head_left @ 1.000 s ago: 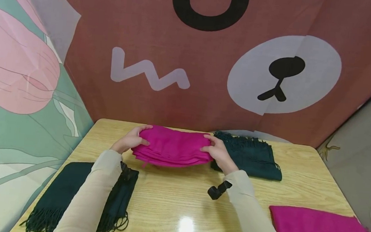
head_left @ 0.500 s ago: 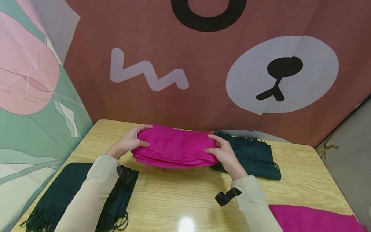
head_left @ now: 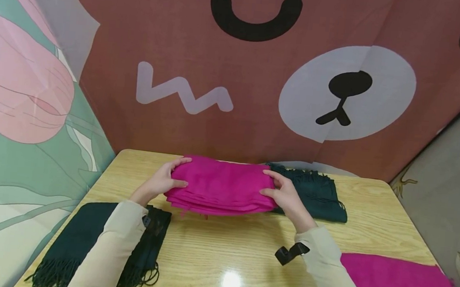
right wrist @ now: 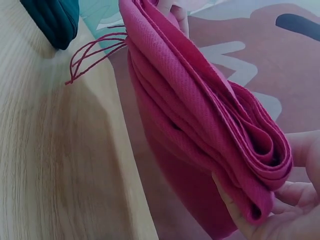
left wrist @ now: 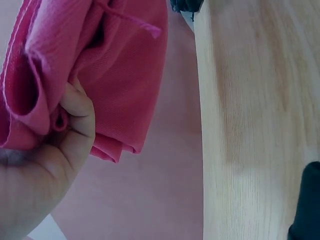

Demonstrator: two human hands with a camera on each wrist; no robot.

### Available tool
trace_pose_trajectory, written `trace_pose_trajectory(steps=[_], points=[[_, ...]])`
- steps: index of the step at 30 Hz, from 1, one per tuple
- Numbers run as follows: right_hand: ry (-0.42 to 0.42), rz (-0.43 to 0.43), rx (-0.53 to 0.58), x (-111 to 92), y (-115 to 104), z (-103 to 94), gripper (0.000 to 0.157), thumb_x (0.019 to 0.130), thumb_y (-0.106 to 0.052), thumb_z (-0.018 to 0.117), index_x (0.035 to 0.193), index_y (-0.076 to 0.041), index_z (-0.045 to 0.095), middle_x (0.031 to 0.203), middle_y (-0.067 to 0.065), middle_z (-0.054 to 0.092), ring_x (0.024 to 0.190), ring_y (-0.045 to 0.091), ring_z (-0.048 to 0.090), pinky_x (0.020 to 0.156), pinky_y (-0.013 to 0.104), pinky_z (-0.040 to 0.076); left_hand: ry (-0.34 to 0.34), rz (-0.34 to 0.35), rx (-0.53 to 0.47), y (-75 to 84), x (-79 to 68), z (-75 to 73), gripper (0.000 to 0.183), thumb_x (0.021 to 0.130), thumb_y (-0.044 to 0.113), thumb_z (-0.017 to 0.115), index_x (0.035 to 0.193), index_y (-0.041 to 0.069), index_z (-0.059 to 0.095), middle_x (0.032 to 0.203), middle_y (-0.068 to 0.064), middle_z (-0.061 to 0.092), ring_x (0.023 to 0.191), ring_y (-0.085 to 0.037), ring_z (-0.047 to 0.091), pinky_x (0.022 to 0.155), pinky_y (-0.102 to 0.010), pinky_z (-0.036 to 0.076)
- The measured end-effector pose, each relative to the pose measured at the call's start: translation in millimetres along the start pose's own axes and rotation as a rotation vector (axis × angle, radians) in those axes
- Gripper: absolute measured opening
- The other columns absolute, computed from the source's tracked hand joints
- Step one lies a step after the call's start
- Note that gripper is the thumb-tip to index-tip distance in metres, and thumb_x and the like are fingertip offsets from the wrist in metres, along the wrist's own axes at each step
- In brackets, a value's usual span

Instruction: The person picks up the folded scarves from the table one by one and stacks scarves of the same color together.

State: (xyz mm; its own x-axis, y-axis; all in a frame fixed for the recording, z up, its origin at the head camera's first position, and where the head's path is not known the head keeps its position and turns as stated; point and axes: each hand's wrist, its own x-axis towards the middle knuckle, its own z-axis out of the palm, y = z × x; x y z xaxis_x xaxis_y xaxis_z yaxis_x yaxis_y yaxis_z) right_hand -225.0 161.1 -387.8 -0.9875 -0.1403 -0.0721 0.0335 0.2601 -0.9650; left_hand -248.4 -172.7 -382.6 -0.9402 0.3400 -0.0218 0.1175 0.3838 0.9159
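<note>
A magenta scarf (head_left: 222, 184), folded into a thick layered bundle, is held up over the far part of the table by both hands. My left hand (head_left: 160, 184) grips its left end, thumb on top; in the left wrist view curled fingers (left wrist: 80, 112) wrap its folds. At the opposite end my right hand (head_left: 287, 195) pinches the layers between thumb and fingers. The right wrist view shows the stacked folds (right wrist: 200, 110) lying slanted in that grasp, with a few loose fringe strands (right wrist: 82, 57) hanging out. The scarf's underside is hidden in the head view.
On the wooden table (head_left: 212, 251), a folded dark green fringed scarf (head_left: 78, 235) lies at the left, partly under the left sleeve. A second green scarf (head_left: 315, 196) lies at the back right. Another magenta scarf (head_left: 402, 286) is at the front right. A bear-print cloth (head_left: 165, 128) hangs behind.
My right hand has shifted to the right and slightly nearer, drawing the held scarf wider. The left hand has moved only a little. The other scarves lie as before.
</note>
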Motion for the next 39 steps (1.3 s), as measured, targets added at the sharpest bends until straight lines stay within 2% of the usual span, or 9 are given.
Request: trace_pose_trajectory(steps=[8, 16, 23, 33, 39], points=[[0.005, -0.028, -0.076, -14.2, -5.5, -5.4, 0.058, 0.082, -0.002, 0.062, 0.136, -0.008, 0.042, 0.127, 0.02, 0.048, 0.107, 0.03, 0.049, 0.079, 0.032, 0.045, -0.014, 0.034, -0.013, 5.2, -9.7, 5.5, 0.068, 0.079, -0.002, 0.064, 0.139, 0.009, 0.035, 0.134, -0.02, 0.035, 0.115, -0.035, 0.038, 0.096, -0.048, 0.034], [-0.012, -0.029, -0.073, -28.7, -7.0, -8.3, 0.058, 0.082, -0.001, 0.062, 0.136, -0.007, 0.041, 0.126, 0.022, 0.047, 0.104, 0.031, 0.052, 0.075, 0.033, 0.05, -0.034, 0.077, -0.016, 7.7, -19.8, 9.6, 0.068, 0.079, 0.0, 0.066, 0.139, 0.01, 0.036, 0.13, -0.019, 0.04, 0.11, -0.032, 0.042, 0.091, -0.043, 0.039], [-0.02, -0.059, -0.114, -41.9, -9.6, -11.4, 0.059, 0.082, -0.001, 0.063, 0.136, -0.006, 0.04, 0.127, 0.022, 0.046, 0.102, 0.032, 0.053, 0.074, 0.034, 0.05, -0.039, 0.095, -0.003, 9.4, -29.8, 14.2, 0.068, 0.078, 0.0, 0.067, 0.138, 0.008, 0.036, 0.138, -0.018, 0.033, 0.118, -0.035, 0.038, 0.096, -0.048, 0.035], [-0.052, -0.136, -0.116, -59.5, -9.1, -17.5, 0.057, 0.082, 0.002, 0.063, 0.134, -0.003, 0.042, 0.126, 0.023, 0.046, 0.101, 0.032, 0.054, 0.074, 0.032, 0.051, -0.067, 0.137, -0.01, 13.7, -44.9, 21.5, 0.07, 0.077, 0.002, 0.068, 0.139, 0.009, 0.036, 0.132, -0.018, 0.04, 0.113, -0.033, 0.043, 0.093, -0.047, 0.039], [-0.09, -0.148, -0.078, -70.1, -10.9, -19.0, 0.057, 0.082, 0.004, 0.061, 0.135, -0.002, 0.041, 0.128, 0.025, 0.044, 0.102, 0.034, 0.055, 0.071, 0.031, 0.052, -0.09, 0.176, -0.005, 15.7, -54.0, 23.6, 0.069, 0.078, 0.003, 0.068, 0.139, 0.009, 0.035, 0.128, -0.018, 0.043, 0.108, -0.032, 0.047, 0.089, -0.04, 0.043]])
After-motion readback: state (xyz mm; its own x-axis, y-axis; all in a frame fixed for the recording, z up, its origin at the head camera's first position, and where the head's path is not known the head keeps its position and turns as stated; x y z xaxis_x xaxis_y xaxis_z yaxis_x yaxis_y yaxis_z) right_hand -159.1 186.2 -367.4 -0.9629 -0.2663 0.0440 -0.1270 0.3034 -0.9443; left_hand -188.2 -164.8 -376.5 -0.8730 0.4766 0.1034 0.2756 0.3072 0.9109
